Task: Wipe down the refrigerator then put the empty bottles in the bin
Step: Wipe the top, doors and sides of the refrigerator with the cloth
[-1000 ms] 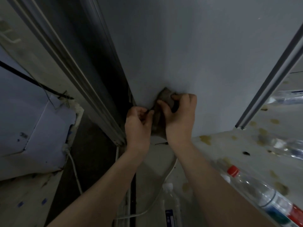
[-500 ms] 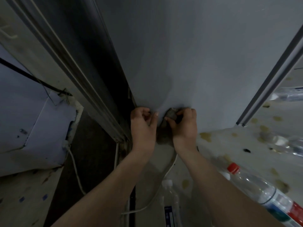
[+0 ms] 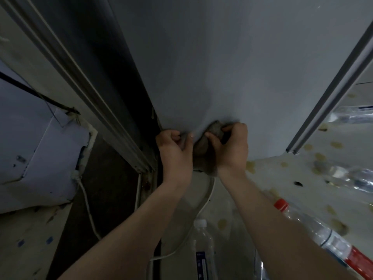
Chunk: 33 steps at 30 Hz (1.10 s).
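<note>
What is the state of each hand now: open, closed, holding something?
Left hand: closed, it pinches a corner of the cloth.
Right hand: closed, it grips the cloth against the refrigerator.

Only one cam here, a wide-angle worn on the head. It's right up close to the refrigerator (image 3: 242, 57), facing its grey panel and tilted down toward the foot of it. The panel fills most of the shot. The floor (image 3: 282, 174) shows right of the refrigerator, and straight lines bow near the frame edges.
</note>
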{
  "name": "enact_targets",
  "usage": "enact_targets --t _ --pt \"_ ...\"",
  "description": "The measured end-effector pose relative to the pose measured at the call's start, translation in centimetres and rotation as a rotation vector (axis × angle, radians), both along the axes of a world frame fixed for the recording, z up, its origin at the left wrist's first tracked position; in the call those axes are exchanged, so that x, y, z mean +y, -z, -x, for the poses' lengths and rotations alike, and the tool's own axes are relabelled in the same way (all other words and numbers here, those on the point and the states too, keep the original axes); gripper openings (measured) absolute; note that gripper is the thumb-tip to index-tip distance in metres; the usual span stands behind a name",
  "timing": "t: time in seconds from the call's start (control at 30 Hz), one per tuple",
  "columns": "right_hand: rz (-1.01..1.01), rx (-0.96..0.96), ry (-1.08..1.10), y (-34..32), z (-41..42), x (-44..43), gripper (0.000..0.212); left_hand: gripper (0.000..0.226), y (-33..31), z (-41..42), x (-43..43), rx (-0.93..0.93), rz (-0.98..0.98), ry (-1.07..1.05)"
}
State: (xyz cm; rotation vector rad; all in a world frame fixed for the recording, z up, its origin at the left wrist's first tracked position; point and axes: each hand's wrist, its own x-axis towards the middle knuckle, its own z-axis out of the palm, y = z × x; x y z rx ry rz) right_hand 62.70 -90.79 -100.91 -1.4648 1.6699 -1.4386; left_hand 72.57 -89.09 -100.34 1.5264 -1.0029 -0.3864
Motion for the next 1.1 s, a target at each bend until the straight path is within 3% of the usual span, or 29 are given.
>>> enact_targets --t 0.1,0.2,0.6,0.83,1.1 --pt "-0.183 0.060 0.001 2.6 1.0 0.2 0.035 0.027 0.0 0.4 -0.1 -0.038 -0.011 -0.032" --pt "-0.241 0.072 0.019 2.8 1.7 -0.2 0.036 0.032 0.2 0.7 -0.3 -0.058 0.022 -0.050" --pt "0.154 -0.130 0.115 -1.9 1.7 -0.9 0.039 0.035 0.7 1.7 -1.1 -0.043 0.026 -0.167" --pt "0.006 -0.194 0.116 0.6 1.5 -0.9 0.039 0.031 0.6 1.7 -1.1 -0.016 0.028 -0.147" --pt "-0.110 -0.078 0.056 2.5 2.2 -0.5 0.038 0.031 0.3 1.9 -1.0 0.098 -0.001 -0.081"
